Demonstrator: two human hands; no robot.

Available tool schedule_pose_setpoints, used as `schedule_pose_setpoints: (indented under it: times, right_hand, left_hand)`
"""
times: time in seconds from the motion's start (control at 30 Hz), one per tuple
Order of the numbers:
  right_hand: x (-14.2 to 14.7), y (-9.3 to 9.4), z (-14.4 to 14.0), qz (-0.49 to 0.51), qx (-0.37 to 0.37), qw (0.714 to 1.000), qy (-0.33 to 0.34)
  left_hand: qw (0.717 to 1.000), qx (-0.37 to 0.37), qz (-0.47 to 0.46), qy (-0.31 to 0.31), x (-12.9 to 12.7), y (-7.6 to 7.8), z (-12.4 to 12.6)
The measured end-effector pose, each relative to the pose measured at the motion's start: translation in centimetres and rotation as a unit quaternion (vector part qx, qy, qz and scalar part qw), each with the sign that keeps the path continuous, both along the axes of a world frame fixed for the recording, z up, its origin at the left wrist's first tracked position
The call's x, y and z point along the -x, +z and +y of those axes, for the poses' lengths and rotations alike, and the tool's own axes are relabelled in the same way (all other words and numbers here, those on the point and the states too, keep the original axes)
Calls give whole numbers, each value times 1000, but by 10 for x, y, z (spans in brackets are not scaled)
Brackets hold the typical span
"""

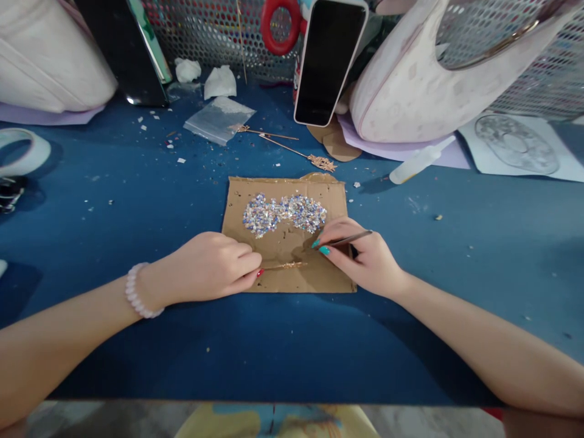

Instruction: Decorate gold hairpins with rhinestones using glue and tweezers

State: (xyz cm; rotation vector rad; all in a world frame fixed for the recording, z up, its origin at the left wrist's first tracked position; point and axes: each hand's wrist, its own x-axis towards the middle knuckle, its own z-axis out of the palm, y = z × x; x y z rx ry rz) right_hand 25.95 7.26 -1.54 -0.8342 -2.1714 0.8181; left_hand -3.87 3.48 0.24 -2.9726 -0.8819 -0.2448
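On the blue tabletop (pixel 137 201), a roll of white tape (pixel 22 152) is lying at the far left edge. Nearer the middle, the left hand (pixel 214 264), a bead bracelet (pixel 137 292) on its wrist, is resting on the left edge of a cardboard sheet (pixel 292 274), its fingers curled and pinching the near end of a thin gold hairpin (pixel 285 265) that is lying flat across the cardboard. Just beyond the pin, a heap of small sparkling stones (pixel 283 214) is spread over the cardboard's upper part. The right hand (pixel 365 261) is gripping slim tweezers (pixel 349 239) like a pen, tips pointing left and sitting close to the heap's right edge; whether a stone is caught in them is too small to tell. By the look of it, the step in hand is decorating the pin stone by stone. The next move is likely calling for a steady left-hand hold while the tweezers are carrying one stone across to the pin. Further back, two more gold pins (pixel 292 146), a plastic bag (pixel 219 118), a phone (pixel 331 61) and a small white bottle (pixel 420 161) are lying about.
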Motion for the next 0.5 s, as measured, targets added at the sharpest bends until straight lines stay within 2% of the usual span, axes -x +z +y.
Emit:
schedule_pose_setpoints:
  times: [0.5]
  right_hand:
    - [0, 2, 1, -3, 19, 1000, -3]
  left_hand:
    - [1000, 11, 3, 1, 1, -1, 1]
